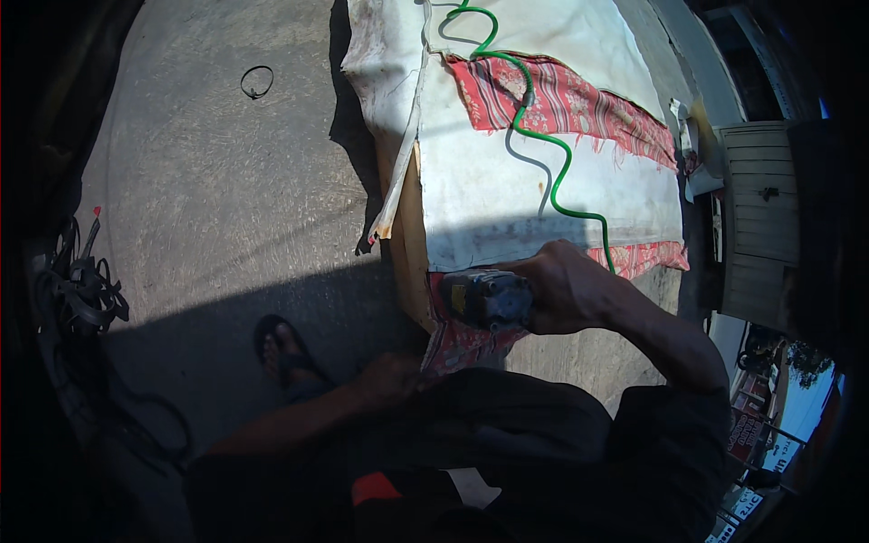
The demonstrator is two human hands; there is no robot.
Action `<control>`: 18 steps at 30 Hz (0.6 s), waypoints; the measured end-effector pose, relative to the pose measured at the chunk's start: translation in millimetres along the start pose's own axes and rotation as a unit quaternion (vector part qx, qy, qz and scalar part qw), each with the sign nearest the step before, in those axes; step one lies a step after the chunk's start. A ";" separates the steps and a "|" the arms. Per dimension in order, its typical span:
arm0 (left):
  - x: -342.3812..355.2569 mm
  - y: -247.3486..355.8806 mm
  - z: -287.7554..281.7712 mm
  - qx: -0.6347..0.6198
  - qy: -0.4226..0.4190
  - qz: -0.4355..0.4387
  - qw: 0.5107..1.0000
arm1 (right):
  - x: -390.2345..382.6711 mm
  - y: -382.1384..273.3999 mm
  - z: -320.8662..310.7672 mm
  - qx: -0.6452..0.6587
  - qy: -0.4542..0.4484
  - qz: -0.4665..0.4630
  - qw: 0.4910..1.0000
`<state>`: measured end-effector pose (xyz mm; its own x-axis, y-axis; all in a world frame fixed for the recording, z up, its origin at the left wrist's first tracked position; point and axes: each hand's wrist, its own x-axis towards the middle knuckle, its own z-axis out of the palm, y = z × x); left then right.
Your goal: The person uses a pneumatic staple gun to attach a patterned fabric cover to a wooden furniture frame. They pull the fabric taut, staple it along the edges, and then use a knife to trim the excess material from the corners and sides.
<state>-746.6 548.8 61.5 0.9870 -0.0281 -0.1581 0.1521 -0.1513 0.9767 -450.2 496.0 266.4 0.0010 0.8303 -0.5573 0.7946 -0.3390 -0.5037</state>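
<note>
My right hand (566, 290) is wrapped round a dark pneumatic staple gun (489, 300), its head over the near left corner of a long padded piece. White cloth (543, 185) covers the top of this piece. A red patterned cloth (453, 348) hangs at the near end, partly under the gun. In shadow, my left hand (389, 377) is closed at the lower edge of that red cloth and seems to pinch it; its fingertips are dim. A green coiled air hose (566, 172) runs over the white cloth toward my right wrist. The gun's nose is hidden.
A wooden side (412, 240) of the piece shows beneath a loose cloth strip (398, 185). Tangled black straps (86, 294) lie at left on the concrete floor (208, 163), with a small black loop (257, 82) farther off. My sandalled foot (285, 348) is nearby. A metal gate (759, 217) stands at right.
</note>
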 end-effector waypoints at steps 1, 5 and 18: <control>-0.3 0.6 0.8 -0.001 -0.001 -0.002 1.000 | -4.3 -0.9 5.4 0.012 -0.010 0.009 1.000; 2.8 -9.2 1.2 -0.001 -0.009 0.008 1.000 | -4.8 0.9 13.4 0.009 0.016 -0.003 1.000; 6.5 -16.8 -4.9 0.042 -0.027 0.026 0.998 | -30.6 -3.5 32.7 0.033 0.000 0.017 0.999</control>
<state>-742.5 556.0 44.8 0.9888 -0.0912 -0.1177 0.0940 -0.2306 0.9685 -472.9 457.3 263.6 0.0263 0.8180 -0.5747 0.7518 -0.3951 -0.5279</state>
